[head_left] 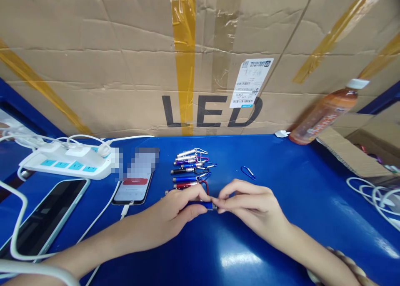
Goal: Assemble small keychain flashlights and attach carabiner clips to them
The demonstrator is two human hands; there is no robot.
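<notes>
A small blue pen flashlight (204, 204) lies level between my hands, just above the blue table. My left hand (178, 206) grips its body between thumb and fingers. At its silver right end, the fingertips of my right hand (258, 200) are pinched together on the tip. Beyond my left hand is a row of similar metal pen flashlights in silver, purple, blue, black and red, such as this blue one (184, 179), with carabiner clips at their right ends. My left hand partly covers the nearest ones. One loose blue carabiner (248, 172) rests farther back, behind my right hand.
On the left are a phone (133, 190) with a lit screen, a dark-screened phone (51, 215), a white power strip (71, 163) and cables. A large cardboard box (134, 69) stands behind. At right are an orange drink bottle (325, 115), an open carton (346, 152) and coiled white cable (375, 196).
</notes>
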